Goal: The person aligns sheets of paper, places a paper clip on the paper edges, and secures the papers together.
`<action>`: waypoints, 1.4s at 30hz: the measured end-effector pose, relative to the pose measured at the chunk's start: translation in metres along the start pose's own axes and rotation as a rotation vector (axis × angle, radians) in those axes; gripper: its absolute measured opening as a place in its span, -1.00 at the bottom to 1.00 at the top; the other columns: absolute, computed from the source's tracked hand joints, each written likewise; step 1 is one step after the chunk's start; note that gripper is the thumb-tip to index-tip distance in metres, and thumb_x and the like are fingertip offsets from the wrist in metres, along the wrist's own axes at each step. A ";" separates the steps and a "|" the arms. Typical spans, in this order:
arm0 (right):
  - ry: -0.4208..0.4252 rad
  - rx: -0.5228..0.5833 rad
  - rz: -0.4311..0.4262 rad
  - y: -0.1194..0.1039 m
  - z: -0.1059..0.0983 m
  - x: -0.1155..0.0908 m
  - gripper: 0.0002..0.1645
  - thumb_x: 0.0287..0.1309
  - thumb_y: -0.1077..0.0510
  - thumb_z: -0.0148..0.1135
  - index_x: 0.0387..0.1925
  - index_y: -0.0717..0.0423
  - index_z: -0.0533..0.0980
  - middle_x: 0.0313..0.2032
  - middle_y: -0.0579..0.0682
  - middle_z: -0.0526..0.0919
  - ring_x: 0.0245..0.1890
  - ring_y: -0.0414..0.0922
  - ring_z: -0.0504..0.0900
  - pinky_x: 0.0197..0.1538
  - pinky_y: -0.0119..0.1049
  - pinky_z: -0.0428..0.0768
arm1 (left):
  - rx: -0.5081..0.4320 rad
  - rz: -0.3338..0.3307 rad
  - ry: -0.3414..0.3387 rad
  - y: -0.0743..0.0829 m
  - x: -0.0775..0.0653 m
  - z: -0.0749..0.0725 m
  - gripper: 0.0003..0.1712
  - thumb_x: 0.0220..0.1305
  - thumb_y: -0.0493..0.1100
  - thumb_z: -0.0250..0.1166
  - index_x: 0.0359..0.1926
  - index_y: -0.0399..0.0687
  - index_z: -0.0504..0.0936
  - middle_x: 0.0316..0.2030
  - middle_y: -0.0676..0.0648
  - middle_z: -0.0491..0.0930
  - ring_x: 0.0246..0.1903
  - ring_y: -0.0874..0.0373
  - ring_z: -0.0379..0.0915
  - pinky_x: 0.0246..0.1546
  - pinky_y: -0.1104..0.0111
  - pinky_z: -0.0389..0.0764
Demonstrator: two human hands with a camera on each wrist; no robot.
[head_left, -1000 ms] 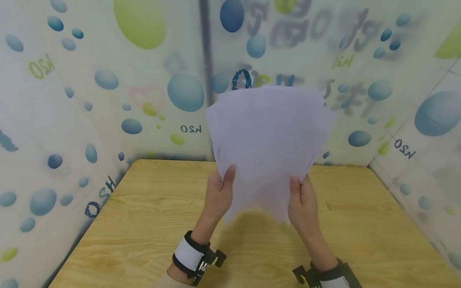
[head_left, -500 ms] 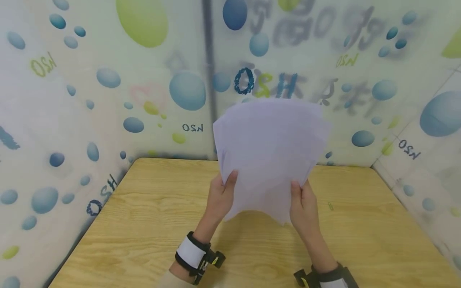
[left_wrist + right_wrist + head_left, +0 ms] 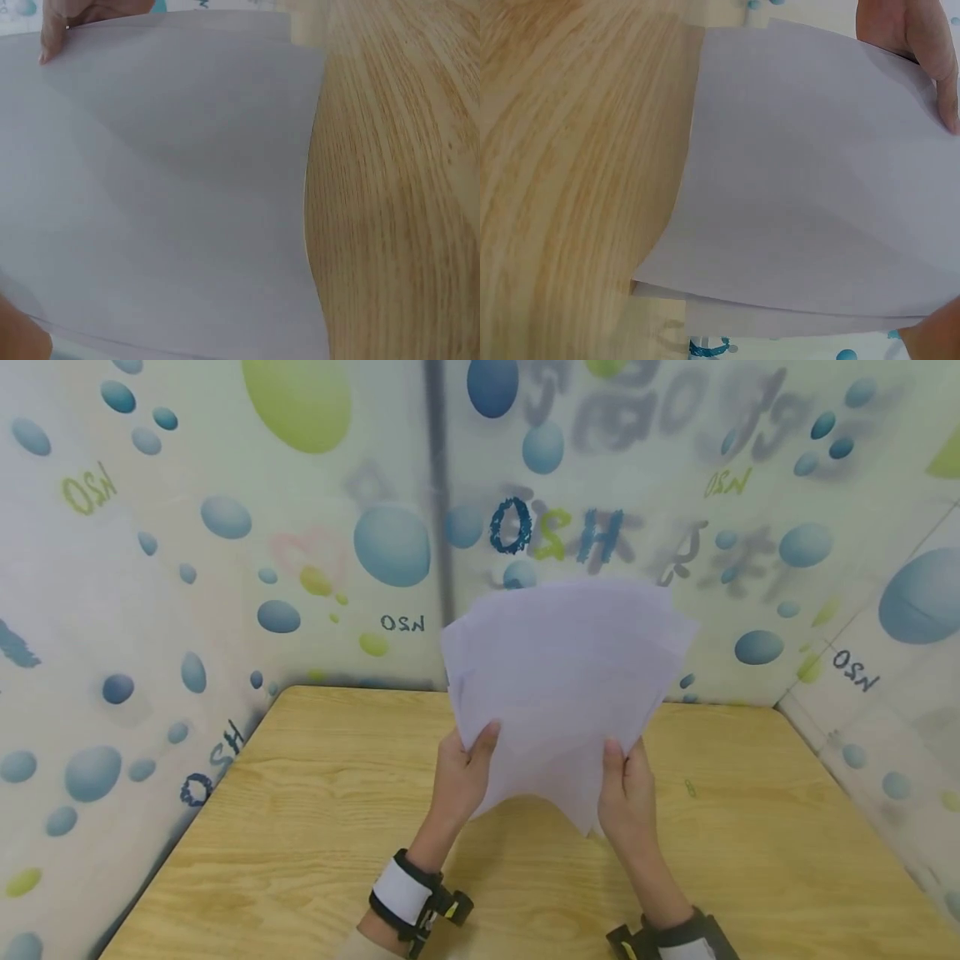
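Head view: paper stack (image 3: 562, 685), white loose sheets, mid-frame between the two hands, held up at a tilt in front of the spotted wall (image 3: 390, 460). Left hand (image 3: 461, 781) pinches the left edge, lower half, thumb on the near face. Right hand (image 3: 628, 797) pinches the right edge at about the same height, thumb also on the near face. Other fingers mostly hidden. Top fans out wider than the grip, corners staggered. Bottom edge bows up mid-span, lower corners over the table (image 3: 322, 827); can't tell if they touch. Small green paper clip (image 3: 690, 788) on the table, right of the right hand, apart from the stack. Left strap (image 3: 402, 891) and right strap (image 3: 687, 950) on the wrists, right one cut by the bottom border.

Left wrist view: stack fills left and centre, table down the right side. Right hand at upper left, thumb on the sheet. Left hand cropped at lower left, at the opposite edge.

Right wrist view: table on the left, stack centre to right. Left hand at upper right, thumb on the face. Right hand cropped at lower right, fingers not readable here. Sheet edges out of line along the bottom.
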State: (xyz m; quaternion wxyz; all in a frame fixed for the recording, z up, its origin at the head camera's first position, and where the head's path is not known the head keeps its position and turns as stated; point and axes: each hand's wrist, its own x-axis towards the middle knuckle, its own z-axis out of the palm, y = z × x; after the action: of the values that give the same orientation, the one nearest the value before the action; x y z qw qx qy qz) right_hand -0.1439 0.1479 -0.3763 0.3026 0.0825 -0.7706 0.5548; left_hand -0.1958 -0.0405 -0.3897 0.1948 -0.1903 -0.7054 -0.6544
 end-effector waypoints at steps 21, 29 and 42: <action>0.053 0.004 0.069 0.027 0.008 -0.005 -0.63 0.46 0.24 -0.06 0.22 0.28 0.30 0.03 0.17 0.54 0.03 -0.01 0.55 -0.03 -0.19 0.57 | 0.036 0.018 0.057 -0.012 -0.004 0.002 -0.60 0.39 -0.29 0.17 0.20 -0.27 0.37 0.02 -0.25 0.54 0.03 -0.08 0.49 -0.01 -0.02 0.49; 0.068 0.028 0.096 0.051 0.014 -0.010 -0.63 0.44 0.14 0.01 0.18 0.18 0.33 0.01 -0.01 0.55 0.06 -0.11 0.52 0.01 -0.34 0.49 | 0.030 0.007 0.056 -0.038 -0.009 0.001 -0.64 0.41 -0.09 0.20 0.14 -0.09 0.45 -0.02 -0.10 0.59 -0.03 0.04 0.56 -0.07 0.03 0.55; 0.081 0.022 0.132 0.055 0.016 -0.010 -0.68 0.41 0.12 0.08 0.08 0.22 0.42 -0.05 0.04 0.61 -0.03 -0.09 0.59 -0.11 -0.37 0.57 | 0.057 0.005 0.089 -0.026 -0.009 0.000 -0.84 0.35 -0.30 0.22 -0.10 -0.29 0.57 -0.18 -0.22 0.67 -0.18 -0.04 0.64 -0.21 0.09 0.61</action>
State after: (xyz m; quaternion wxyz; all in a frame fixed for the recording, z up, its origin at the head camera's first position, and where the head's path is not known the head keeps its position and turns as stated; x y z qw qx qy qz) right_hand -0.1672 0.1516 -0.4297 0.2953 0.0125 -0.7553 0.5850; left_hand -0.2016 -0.0423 -0.4171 0.2328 -0.1572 -0.7140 -0.6414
